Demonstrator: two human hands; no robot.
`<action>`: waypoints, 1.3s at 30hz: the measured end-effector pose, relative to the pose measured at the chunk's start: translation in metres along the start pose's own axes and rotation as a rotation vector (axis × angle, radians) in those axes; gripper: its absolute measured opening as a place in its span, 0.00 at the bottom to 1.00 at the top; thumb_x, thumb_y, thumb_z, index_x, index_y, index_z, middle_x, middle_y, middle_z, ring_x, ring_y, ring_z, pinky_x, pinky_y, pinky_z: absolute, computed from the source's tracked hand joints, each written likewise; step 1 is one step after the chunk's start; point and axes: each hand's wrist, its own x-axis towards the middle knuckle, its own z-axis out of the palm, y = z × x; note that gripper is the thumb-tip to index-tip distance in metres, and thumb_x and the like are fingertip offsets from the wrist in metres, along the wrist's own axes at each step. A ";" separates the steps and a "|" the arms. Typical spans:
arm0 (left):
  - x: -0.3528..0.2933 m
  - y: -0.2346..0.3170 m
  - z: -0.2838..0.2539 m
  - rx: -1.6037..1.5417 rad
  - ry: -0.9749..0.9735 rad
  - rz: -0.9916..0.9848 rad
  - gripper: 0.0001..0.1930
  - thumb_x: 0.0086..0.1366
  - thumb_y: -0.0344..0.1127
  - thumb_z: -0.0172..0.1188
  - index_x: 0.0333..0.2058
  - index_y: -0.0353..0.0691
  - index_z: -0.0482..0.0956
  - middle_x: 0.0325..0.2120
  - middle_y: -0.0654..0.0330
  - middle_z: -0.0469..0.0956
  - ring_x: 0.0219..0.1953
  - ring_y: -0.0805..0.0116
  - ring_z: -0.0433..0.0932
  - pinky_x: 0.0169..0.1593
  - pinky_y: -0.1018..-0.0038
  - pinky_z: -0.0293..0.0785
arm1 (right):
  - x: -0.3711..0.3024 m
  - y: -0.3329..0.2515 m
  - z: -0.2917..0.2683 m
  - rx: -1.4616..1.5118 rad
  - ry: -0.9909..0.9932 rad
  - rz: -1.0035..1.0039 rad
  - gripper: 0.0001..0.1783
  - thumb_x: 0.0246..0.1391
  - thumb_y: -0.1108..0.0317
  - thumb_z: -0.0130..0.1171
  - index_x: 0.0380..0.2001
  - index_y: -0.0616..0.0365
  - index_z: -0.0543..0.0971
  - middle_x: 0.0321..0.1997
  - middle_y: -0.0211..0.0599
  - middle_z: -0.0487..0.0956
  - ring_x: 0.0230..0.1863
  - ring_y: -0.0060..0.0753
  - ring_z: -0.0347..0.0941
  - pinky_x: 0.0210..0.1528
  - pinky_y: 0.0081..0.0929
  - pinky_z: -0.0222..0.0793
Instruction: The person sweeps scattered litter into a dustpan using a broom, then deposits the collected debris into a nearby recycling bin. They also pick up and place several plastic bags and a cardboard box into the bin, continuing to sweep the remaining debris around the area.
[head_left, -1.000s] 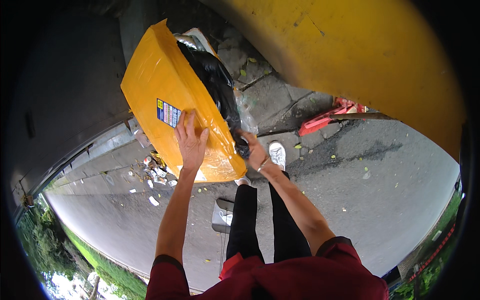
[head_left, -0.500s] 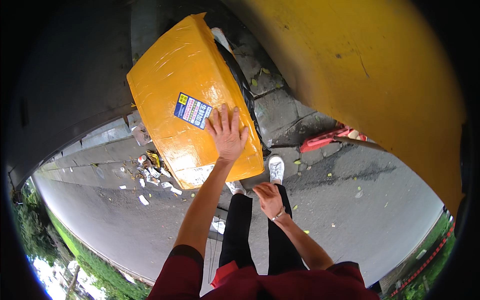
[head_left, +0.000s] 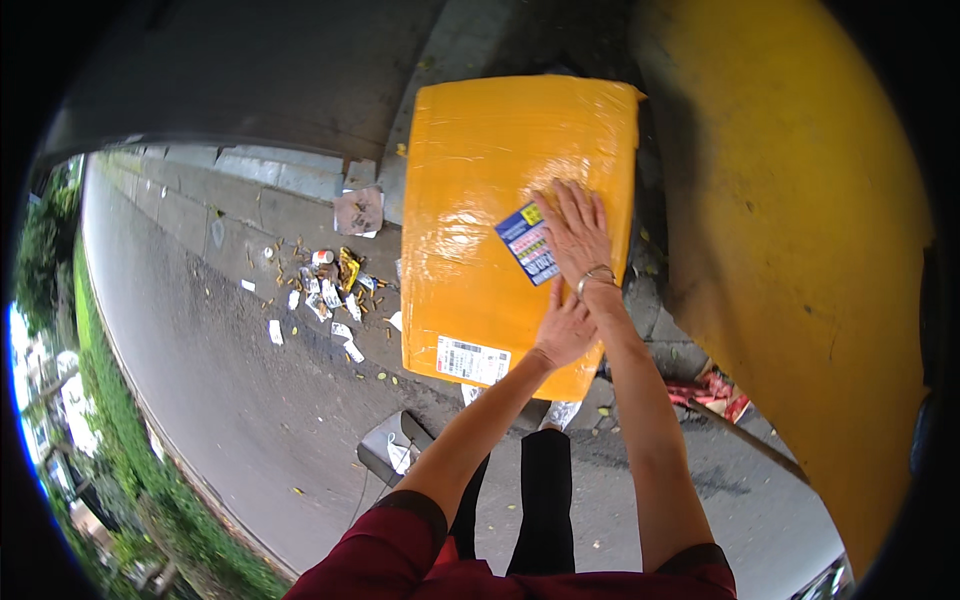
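A large box (head_left: 480,200) wrapped in shiny yellow-orange tape stands in front of me. Against the right part of its top lies a blue printed card or sticker (head_left: 522,245). My right hand (head_left: 578,235), with a bracelet or watch at the wrist, rests flat with fingers stretched out and covers the card's right edge. Just nearer to me, my left hand (head_left: 567,332) is flat on the box, its fingers extended and their tips close to my right wrist. A white printed label (head_left: 473,360) sits at the box's near left corner.
Paper scraps (head_left: 330,292) and small litter lie on the pavement left of the box. A grey scoop-like container (head_left: 385,440) stands near my left forearm. At right are a large yellow surface (head_left: 790,220), a stick (head_left: 745,437) and a red object (head_left: 718,388).
My right hand has come up from beside my legs onto the box by the card. The left hand has slid nearer to me, off the card's edge. The view has turned, so the box appears straighter.
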 end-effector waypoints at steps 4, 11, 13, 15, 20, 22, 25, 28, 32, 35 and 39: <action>-0.071 -0.011 -0.023 -0.332 0.267 -0.031 0.22 0.57 0.39 0.54 0.50 0.39 0.67 0.53 0.52 0.62 0.59 0.54 0.57 0.62 0.51 0.44 | 0.015 0.000 0.008 -0.176 -0.061 -0.056 0.31 0.53 0.57 0.51 0.61 0.38 0.59 0.67 0.32 0.53 0.68 0.37 0.44 0.67 0.46 0.33; -0.213 -0.036 0.040 -1.680 0.903 -1.209 0.35 0.57 0.36 0.61 0.58 0.36 0.50 0.52 0.54 0.62 0.55 0.64 0.61 0.57 0.68 0.59 | 0.021 -0.004 0.004 -0.282 -0.100 -0.097 0.31 0.54 0.59 0.48 0.62 0.40 0.58 0.68 0.36 0.51 0.68 0.41 0.43 0.67 0.47 0.32; -0.169 -0.029 0.036 -2.090 1.178 -1.299 0.34 0.58 0.37 0.62 0.57 0.38 0.52 0.51 0.56 0.64 0.53 0.67 0.65 0.54 0.69 0.65 | 0.023 -0.004 0.008 -0.297 -0.100 -0.117 0.31 0.54 0.60 0.46 0.62 0.40 0.57 0.68 0.37 0.51 0.68 0.42 0.43 0.67 0.47 0.32; -0.167 -0.023 0.043 -2.221 1.176 -1.314 0.32 0.58 0.37 0.62 0.56 0.37 0.54 0.49 0.57 0.67 0.50 0.69 0.68 0.52 0.71 0.66 | 0.026 -0.003 0.010 -0.303 -0.079 -0.149 0.29 0.56 0.60 0.43 0.62 0.42 0.58 0.67 0.37 0.52 0.68 0.42 0.43 0.66 0.47 0.33; -0.141 -0.008 0.042 -2.160 1.189 -1.375 0.28 0.59 0.37 0.61 0.53 0.35 0.58 0.45 0.59 0.69 0.47 0.70 0.70 0.51 0.73 0.67 | 0.050 0.023 0.010 -0.364 -0.089 -0.253 0.27 0.57 0.61 0.38 0.62 0.45 0.59 0.67 0.37 0.52 0.68 0.42 0.43 0.67 0.45 0.33; -0.130 0.001 0.038 -2.143 1.165 -1.420 0.27 0.59 0.37 0.60 0.53 0.35 0.59 0.45 0.60 0.69 0.48 0.71 0.70 0.52 0.73 0.66 | 0.065 0.035 0.008 -0.382 -0.112 -0.306 0.27 0.58 0.62 0.37 0.62 0.46 0.59 0.67 0.36 0.52 0.68 0.41 0.43 0.67 0.43 0.33; -0.117 0.015 0.044 -2.123 1.084 -1.470 0.29 0.57 0.39 0.62 0.52 0.34 0.59 0.45 0.59 0.70 0.47 0.71 0.70 0.51 0.73 0.66 | 0.087 0.051 0.014 -0.369 -0.111 -0.396 0.27 0.58 0.63 0.36 0.62 0.46 0.58 0.68 0.35 0.52 0.68 0.39 0.44 0.67 0.42 0.33; -0.097 0.031 0.026 -2.025 1.015 -1.524 0.32 0.55 0.41 0.64 0.52 0.33 0.59 0.44 0.57 0.70 0.46 0.69 0.70 0.50 0.72 0.66 | 0.094 0.070 0.016 -0.312 -0.101 -0.441 0.27 0.58 0.64 0.36 0.62 0.45 0.58 0.68 0.34 0.52 0.68 0.37 0.44 0.67 0.41 0.34; -0.119 0.021 0.057 -2.026 1.050 -1.353 0.30 0.56 0.44 0.63 0.52 0.35 0.61 0.45 0.57 0.70 0.49 0.68 0.68 0.52 0.71 0.65 | 0.077 0.044 0.024 -0.337 -0.038 -0.461 0.26 0.59 0.64 0.36 0.62 0.43 0.57 0.68 0.32 0.52 0.69 0.36 0.44 0.67 0.41 0.34; -0.157 -0.009 0.065 -2.121 1.028 -1.142 0.26 0.59 0.42 0.59 0.51 0.36 0.61 0.46 0.57 0.70 0.50 0.68 0.68 0.53 0.70 0.65 | 0.059 0.008 0.027 -0.389 0.020 -0.467 0.27 0.60 0.62 0.37 0.63 0.38 0.55 0.68 0.31 0.51 0.68 0.34 0.44 0.67 0.42 0.35; -0.162 -0.010 0.073 -1.921 1.060 -1.209 0.36 0.55 0.43 0.64 0.56 0.42 0.52 0.49 0.59 0.68 0.50 0.68 0.69 0.53 0.70 0.66 | 0.053 0.015 0.017 -0.467 0.009 -0.447 0.27 0.60 0.61 0.39 0.63 0.36 0.54 0.68 0.31 0.51 0.68 0.34 0.43 0.65 0.42 0.38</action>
